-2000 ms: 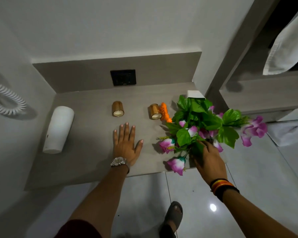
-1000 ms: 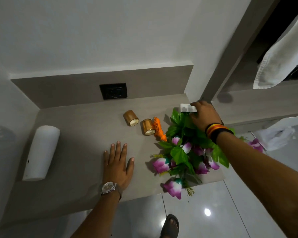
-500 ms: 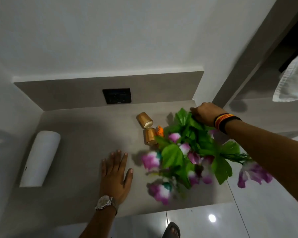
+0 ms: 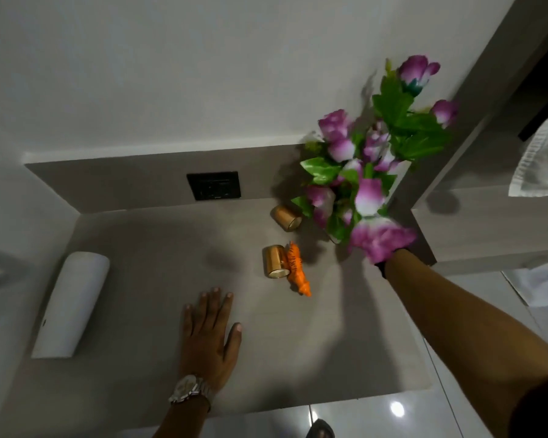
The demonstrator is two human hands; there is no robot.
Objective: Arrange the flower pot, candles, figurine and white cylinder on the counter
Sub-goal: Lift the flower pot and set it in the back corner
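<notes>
The flower pot's purple blossoms and green leaves (image 4: 361, 172) stand blurred at the counter's (image 4: 140, 248) back right corner. My right hand (image 4: 386, 263) reaches its base; a blossom hides the fingers and the pot. One gold candle (image 4: 286, 218) lies on its side by the leaves. A second gold candle (image 4: 275, 261) lies nearer, touching the orange figurine (image 4: 298, 270), which also lies flat. The white cylinder (image 4: 72, 303) lies at the left edge. My left hand (image 4: 209, 336) rests flat and open on the counter, front centre.
A black socket panel (image 4: 213, 185) sits in the back wall. To the right are a grey post, a lower shelf (image 4: 487, 226) and a hanging white towel (image 4: 541, 159). Glossy floor tiles and my sandalled foot (image 4: 320, 431) lie below the counter's front edge.
My right hand let go of the stems, gripped the pot end and swung the lying flowers up and back to the right corner. The candles and figurine were nudged apart. My left hand stayed put.
</notes>
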